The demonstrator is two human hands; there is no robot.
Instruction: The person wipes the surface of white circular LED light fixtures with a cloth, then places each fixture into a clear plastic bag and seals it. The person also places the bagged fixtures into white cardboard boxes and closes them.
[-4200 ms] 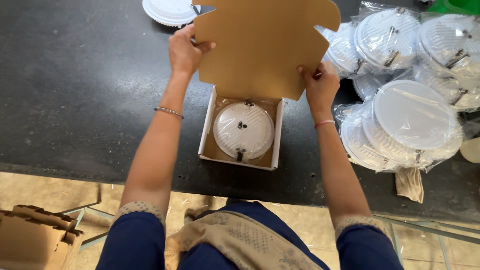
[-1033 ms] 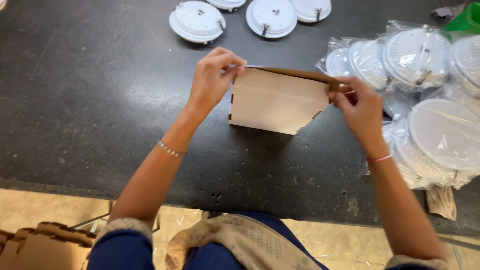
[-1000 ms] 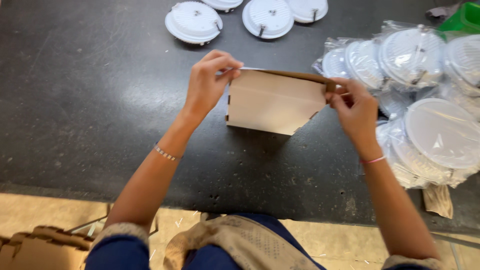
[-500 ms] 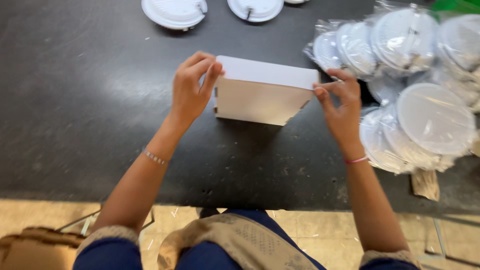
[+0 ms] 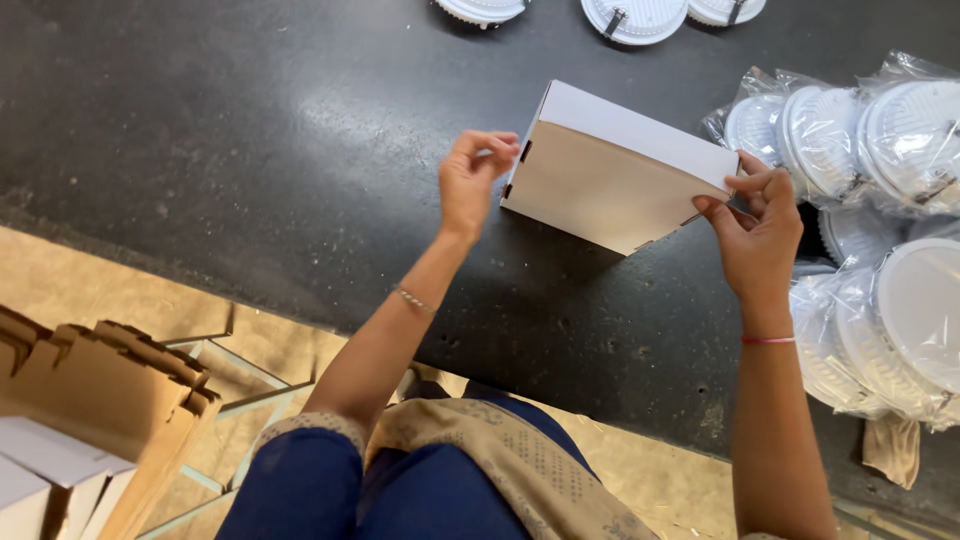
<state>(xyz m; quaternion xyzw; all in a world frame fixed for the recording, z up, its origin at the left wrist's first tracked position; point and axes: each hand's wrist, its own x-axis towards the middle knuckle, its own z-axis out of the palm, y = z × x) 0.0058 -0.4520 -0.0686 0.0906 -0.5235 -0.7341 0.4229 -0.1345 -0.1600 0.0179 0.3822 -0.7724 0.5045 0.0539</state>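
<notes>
A closed white cardboard box point(image 5: 615, 168) stands tilted on the black tabletop point(image 5: 250, 150), its brown underside facing me. My left hand point(image 5: 475, 180) is at the box's left end, fingers pinched together right beside the side flap. My right hand point(image 5: 755, 235) grips the box's right corner between thumb and fingers. Whatever is inside the box is hidden.
Bagged round white light fixtures point(image 5: 880, 210) are heaped at the right. Three unbagged white fixtures point(image 5: 635, 15) lie at the far edge. Flat and folded cardboard boxes point(image 5: 90, 400) are stacked on the floor at the lower left. A crumpled cloth point(image 5: 890, 450) lies at the lower right.
The open box with the white fixture inside has been closed and turned over. Since half a second ago my left hand has slipped off its left end.
</notes>
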